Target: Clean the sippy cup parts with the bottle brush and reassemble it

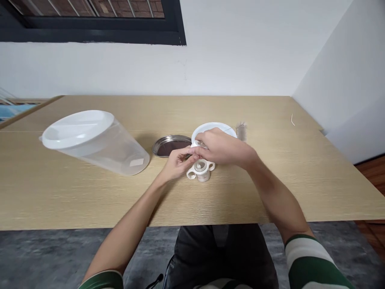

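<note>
Just above a small white two-handled cup (203, 176), my two hands meet with their fingertips close together. A small white part (195, 143), perhaps a lid, shows between them; the fingers cover most of it. My right hand (224, 147) is closed on this part from above. At its lower left, my left hand (177, 163) pinches with thumb and forefinger, seemingly on the same part. The cup stands upright on the table, apart from both hands, its two handles out to the sides and its top uncovered with a small piece showing inside.
Behind my hands lie a round metal tray (165, 147) and a white plate (210, 126), partly hidden. A bristle brush (241, 131) lies beside the plate. At left a large translucent lidded pitcher (105, 146) stands. A thin white strip (292, 119) lies far right on the wooden table (90, 200).
</note>
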Tool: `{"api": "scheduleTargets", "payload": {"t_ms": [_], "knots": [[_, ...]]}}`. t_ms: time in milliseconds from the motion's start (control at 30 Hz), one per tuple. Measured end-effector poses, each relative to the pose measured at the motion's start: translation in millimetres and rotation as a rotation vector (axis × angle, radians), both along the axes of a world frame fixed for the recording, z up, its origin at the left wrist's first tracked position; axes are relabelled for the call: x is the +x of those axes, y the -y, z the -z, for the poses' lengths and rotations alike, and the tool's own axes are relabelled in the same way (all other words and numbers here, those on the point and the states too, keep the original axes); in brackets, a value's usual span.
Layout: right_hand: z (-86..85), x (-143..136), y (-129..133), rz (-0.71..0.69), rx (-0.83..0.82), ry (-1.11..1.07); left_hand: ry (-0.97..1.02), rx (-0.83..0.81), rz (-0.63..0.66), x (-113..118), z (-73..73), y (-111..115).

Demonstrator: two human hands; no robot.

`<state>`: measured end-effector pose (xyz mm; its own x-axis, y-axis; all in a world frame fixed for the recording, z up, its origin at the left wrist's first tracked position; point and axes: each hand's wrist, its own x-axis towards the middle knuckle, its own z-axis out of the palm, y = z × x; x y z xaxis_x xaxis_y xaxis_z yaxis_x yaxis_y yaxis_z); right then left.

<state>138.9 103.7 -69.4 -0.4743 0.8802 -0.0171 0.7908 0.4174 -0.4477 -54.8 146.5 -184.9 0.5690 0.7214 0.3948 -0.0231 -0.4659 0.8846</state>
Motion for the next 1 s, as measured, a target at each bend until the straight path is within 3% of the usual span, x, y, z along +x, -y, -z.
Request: {"api": "scheduleTargets", "payload": {"t_ms": [267, 433, 700, 1000], "knots": [[1.0, 21.8, -17.7, -0.179, -0.070, -0.177, 0.085, -0.027, -0.022, 3.3, 2.2, 0.5], [5.4, 19.4, -20.9, -0.121, -0.109, -0.262, 0.116, -0.010, -0.088, 3.5, -0.3, 1.5], [11.4, 14.6, -28.2, -0.091, -0.212, -0.595, 0.271, 0.025, -0.188, 4.5, -2.0, 1.7], [20.5, 3.8, -35.5, 0.068, -0.528, -0.920, 0.361, -0.094, -0.195, 8.4, 1.6, -0.8]]}}
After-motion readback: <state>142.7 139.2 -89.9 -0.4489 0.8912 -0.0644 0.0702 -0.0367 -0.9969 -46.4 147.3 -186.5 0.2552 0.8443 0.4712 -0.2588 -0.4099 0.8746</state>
